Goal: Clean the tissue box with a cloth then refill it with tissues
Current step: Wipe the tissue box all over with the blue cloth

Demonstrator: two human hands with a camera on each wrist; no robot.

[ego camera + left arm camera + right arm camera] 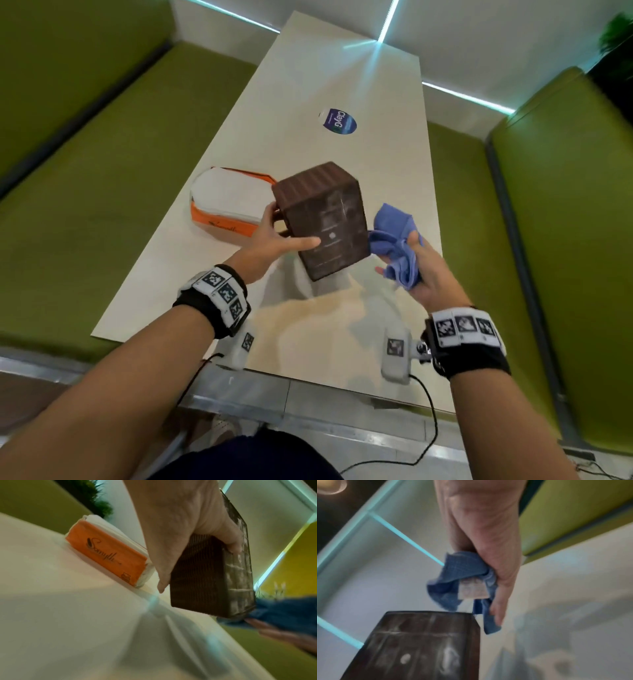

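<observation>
A dark brown ribbed tissue box is held tilted above the table, its dusty streaked face toward me. My left hand grips it, thumb on the streaked face and fingers round the far side. My right hand holds a bunched blue cloth just right of the box, at its lower corner. An orange pack of white tissues lies on the table to the left, behind my left hand.
The long cream table runs away from me between green upholstered benches. A round blue sticker lies farther up the table. Cables hang off the near edge. A plant stands in the far corner.
</observation>
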